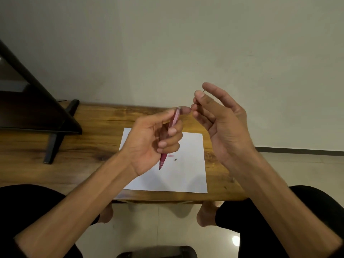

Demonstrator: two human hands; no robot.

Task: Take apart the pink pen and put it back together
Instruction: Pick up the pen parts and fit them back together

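Observation:
My left hand (154,140) grips the pink pen (174,120) above the white paper (188,164), tip pointing down toward me and the open back end up. My right hand (217,120), raised to the right of the pen's back end, pinches a thin dark rod (204,90) between thumb and forefinger; only its top end shows past the thumb. On the paper below the pen lie a small pink part (170,156) and a tiny dark part (175,159).
The paper lies on a low wooden table (93,146). A dark stand with slanted legs (54,138) occupies the table's left side. A pale wall rises behind. My knees in dark trousers and bare feet show below the table's front edge.

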